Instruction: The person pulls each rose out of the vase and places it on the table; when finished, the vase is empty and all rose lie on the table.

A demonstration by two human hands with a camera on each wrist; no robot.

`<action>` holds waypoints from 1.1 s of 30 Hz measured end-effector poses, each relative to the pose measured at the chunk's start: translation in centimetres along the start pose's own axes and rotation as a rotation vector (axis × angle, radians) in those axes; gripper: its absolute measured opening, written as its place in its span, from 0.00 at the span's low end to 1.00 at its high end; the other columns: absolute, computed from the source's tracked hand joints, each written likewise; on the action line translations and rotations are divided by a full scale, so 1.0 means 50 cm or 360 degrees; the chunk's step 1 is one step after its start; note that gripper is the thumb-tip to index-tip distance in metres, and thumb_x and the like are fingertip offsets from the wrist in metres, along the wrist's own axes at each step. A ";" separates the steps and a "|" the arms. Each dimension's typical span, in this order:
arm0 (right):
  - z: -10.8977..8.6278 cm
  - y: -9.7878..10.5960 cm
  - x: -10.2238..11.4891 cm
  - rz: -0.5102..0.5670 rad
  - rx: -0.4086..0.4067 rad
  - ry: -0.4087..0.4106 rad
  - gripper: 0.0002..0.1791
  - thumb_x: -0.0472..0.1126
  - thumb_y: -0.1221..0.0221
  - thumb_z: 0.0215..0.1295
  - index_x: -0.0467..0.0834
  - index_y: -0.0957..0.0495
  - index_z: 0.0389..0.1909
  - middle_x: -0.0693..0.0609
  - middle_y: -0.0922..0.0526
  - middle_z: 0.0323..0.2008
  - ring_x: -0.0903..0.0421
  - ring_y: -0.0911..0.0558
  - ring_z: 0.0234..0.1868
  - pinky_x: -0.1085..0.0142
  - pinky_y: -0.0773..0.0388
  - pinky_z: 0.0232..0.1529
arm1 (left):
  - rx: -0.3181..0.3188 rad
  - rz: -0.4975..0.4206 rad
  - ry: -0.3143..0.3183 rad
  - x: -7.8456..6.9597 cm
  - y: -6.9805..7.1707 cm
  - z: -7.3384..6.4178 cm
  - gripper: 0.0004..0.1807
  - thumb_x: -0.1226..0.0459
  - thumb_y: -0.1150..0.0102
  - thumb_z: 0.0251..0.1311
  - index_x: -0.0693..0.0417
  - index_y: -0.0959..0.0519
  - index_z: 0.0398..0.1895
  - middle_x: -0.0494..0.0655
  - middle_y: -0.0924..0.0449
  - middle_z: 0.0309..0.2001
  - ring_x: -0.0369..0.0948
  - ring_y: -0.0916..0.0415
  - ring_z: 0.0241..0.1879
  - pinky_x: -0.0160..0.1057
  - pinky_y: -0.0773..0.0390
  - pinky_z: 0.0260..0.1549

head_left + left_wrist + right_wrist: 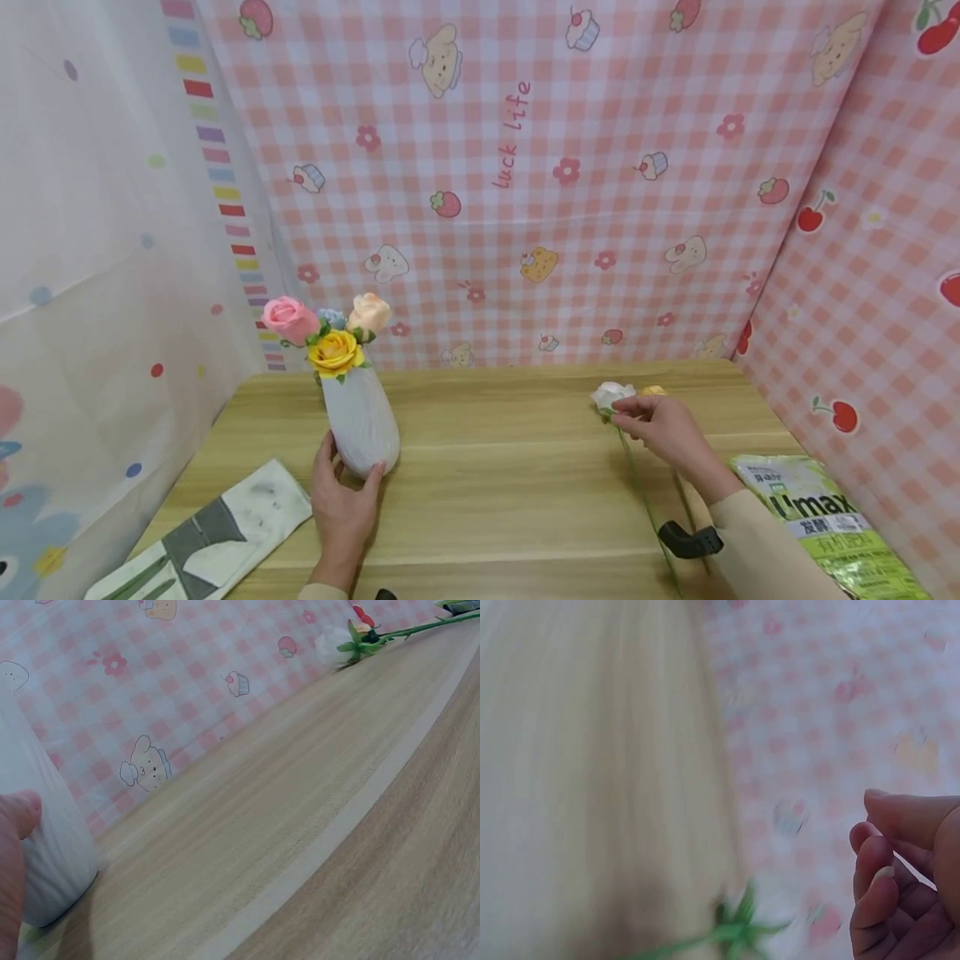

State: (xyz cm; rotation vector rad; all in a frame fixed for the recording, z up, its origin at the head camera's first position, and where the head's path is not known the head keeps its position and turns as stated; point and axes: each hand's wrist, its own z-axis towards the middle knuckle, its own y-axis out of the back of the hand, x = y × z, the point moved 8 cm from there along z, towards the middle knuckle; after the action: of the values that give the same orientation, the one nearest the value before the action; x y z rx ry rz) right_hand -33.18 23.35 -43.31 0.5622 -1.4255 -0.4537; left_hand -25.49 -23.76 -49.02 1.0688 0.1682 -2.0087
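Observation:
At the left of the head view, a white ribbed vase point(363, 421) holds a pink rose point(288, 320), a yellow rose point(335, 353), a cream rose point(369, 314) and a partly hidden blue flower point(332, 317). My left hand point(343, 504) grips the vase low down, thumb on its near right side. On the right, my right hand point(669, 431) hovers by a white rose point(611, 394) lying on the table with its long green stem. In the right wrist view its fingers point(877, 900) are loosely bent, apart from the green sepals point(739, 931). An orange-yellow flower point(654, 390) lies mostly hidden behind this hand.
A grey and white printed packet point(225, 533) lies at the front left of the wooden table point(495, 483). A green Umax bag point(832, 521) lies at the right edge, beside my right forearm. Pink checked cloth point(495, 217) stands behind the table.

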 end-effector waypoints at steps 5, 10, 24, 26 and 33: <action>0.003 -0.028 0.096 0.0137 0.0074 0.0107 0.17 0.48 0.36 0.63 0.43 0.17 0.49 0.49 0.15 0.39 0.52 0.21 0.35 0.65 0.22 0.27 | 0.0002 -0.0003 -0.0016 -0.001 0.001 0.002 0.49 0.70 0.22 0.39 0.60 0.37 0.69 0.60 0.30 0.61 0.52 0.31 0.58 0.44 0.24 0.47; 0.007 -0.087 0.202 0.0230 0.0167 0.0203 0.15 0.48 0.36 0.63 0.45 0.16 0.47 0.51 0.16 0.37 0.50 0.21 0.36 0.63 0.22 0.29 | 0.0007 0.0003 -0.0032 0.001 0.002 0.003 0.49 0.69 0.23 0.40 0.60 0.37 0.69 0.60 0.30 0.61 0.51 0.30 0.58 0.34 0.25 0.48; 0.034 -0.252 0.439 0.0373 0.0347 0.0497 0.12 0.49 0.34 0.60 0.51 0.15 0.44 0.57 0.17 0.35 0.56 0.21 0.35 0.65 0.22 0.29 | 0.0043 -0.0051 0.0007 -0.001 -0.001 0.002 0.48 0.69 0.23 0.41 0.63 0.36 0.68 0.61 0.29 0.60 0.50 0.31 0.58 0.38 0.24 0.49; 0.045 -0.266 0.463 0.0401 0.0326 0.0518 0.12 0.49 0.34 0.60 0.51 0.15 0.44 0.58 0.17 0.35 0.57 0.21 0.34 0.66 0.21 0.29 | 0.0050 -0.0047 0.0014 0.001 -0.002 0.002 0.48 0.69 0.23 0.41 0.63 0.37 0.68 0.61 0.30 0.60 0.50 0.31 0.58 0.41 0.24 0.49; 0.081 -0.312 0.525 0.0434 0.0282 0.0490 0.18 0.52 0.34 0.59 0.50 0.16 0.47 0.61 0.17 0.35 0.60 0.20 0.36 0.67 0.20 0.32 | 0.0049 -0.0070 0.0016 0.003 -0.004 0.003 0.48 0.70 0.23 0.41 0.63 0.37 0.69 0.60 0.30 0.61 0.49 0.31 0.59 0.47 0.24 0.48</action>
State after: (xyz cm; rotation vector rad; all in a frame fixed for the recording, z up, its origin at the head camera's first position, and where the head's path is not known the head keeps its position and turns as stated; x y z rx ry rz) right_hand -33.98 -5.26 -31.93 0.5433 -1.2281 -0.0205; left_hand -25.79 -23.78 -49.11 1.1033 0.1679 -2.0517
